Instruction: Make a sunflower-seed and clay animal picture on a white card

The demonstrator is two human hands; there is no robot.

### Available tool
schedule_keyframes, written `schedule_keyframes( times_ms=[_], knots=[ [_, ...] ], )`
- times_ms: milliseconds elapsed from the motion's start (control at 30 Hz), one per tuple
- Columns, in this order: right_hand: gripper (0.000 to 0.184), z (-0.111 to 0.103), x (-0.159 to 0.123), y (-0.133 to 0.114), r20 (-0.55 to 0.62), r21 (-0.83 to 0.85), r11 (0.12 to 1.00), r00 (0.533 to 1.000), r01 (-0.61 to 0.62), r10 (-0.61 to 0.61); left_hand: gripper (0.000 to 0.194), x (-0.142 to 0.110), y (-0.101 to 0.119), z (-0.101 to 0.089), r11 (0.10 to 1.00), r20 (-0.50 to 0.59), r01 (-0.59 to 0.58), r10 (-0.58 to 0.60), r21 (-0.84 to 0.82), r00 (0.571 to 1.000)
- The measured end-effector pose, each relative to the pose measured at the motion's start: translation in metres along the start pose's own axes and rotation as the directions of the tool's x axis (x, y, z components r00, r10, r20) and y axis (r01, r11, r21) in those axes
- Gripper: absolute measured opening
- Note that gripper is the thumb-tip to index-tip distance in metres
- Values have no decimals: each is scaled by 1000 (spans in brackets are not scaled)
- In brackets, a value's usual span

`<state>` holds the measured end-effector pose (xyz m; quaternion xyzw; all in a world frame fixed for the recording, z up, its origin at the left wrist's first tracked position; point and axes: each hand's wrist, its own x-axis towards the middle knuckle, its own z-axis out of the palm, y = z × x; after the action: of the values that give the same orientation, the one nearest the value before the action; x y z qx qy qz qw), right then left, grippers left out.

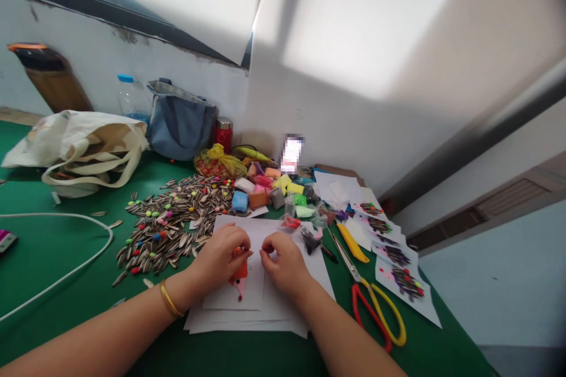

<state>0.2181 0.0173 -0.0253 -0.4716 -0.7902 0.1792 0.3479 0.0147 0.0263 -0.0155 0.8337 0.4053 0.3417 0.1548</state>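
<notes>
My left hand (224, 254) hovers over white paper with thumb and forefinger pinched. Close by on the left, my right hand's counterpart, my right hand (285, 264), is pinched too, its fingertips a short gap away. Whatever sits between the fingertips of either hand is too small to make out. Partly covered by my left hand lies an orange and pink clay figure (239, 290) with a pointed pink part and dark dots. It rests on a small white sheet (254, 300), on top of larger white paper sheets (292, 325).
Striped sunflower seeds (172, 230) with coloured bits spread at left. Wrapped clay blocks (259, 199) lie beyond the paper. Scissors (356, 274), a yellow utility knife (352, 241) and seed-decorated cards (403, 283) are at right. Bags (181, 123), a phone (292, 154) and a white cable (88, 265) surround these.
</notes>
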Motion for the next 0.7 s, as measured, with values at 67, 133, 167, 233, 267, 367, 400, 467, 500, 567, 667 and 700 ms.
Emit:
schedule_keyframes(
  times_ms=[67,133,167,233,267,367,400,467,500,567,667,700],
  knots=[
    [8,-1,0,-1,34,-47,998,999,29,-27,6,0,-1,1,1000,15,-2,3,-14,1000],
    [11,-2,-1,-3,78,-82,995,996,58,-52,5,-1,-2,1,1000,31,-13,14,-27,999],
    [12,-2,-1,-4,98,-100,992,993,72,-62,7,-1,-3,1,999,35,-16,17,-29,999],
    [13,-3,-1,-5,142,-148,984,987,100,-79,11,-1,-3,1,1000,38,-5,6,-17,999],
    [13,-3,-2,-5,163,-175,978,983,115,-86,12,-1,-4,1,1000,39,9,-9,-7,999],
    [13,-3,-1,-5,210,-230,963,973,141,-93,8,-1,-4,0,999,58,50,-51,17,997],
    [12,-3,-1,-4,213,-237,961,973,142,-91,7,-1,-4,-1,998,68,59,-60,21,996],
    [12,-3,-1,-3,214,-238,962,973,135,-83,5,-1,-4,-1,997,87,70,-72,24,994],
    [12,-3,-1,-2,215,-233,964,973,130,-80,5,-1,-4,-1,997,99,76,-78,26,992],
    [12,-4,0,-2,214,-218,969,974,118,-71,5,-1,-5,0,995,120,95,-98,32,988],
    [12,-4,-1,-2,195,-187,979,980,86,-49,8,-2,-6,1,988,130,149,-152,29,980],
    [12,-3,-1,-1,178,-174,982,983,72,-41,9,-2,-7,2,986,131,168,-169,23,977]
  ],
)
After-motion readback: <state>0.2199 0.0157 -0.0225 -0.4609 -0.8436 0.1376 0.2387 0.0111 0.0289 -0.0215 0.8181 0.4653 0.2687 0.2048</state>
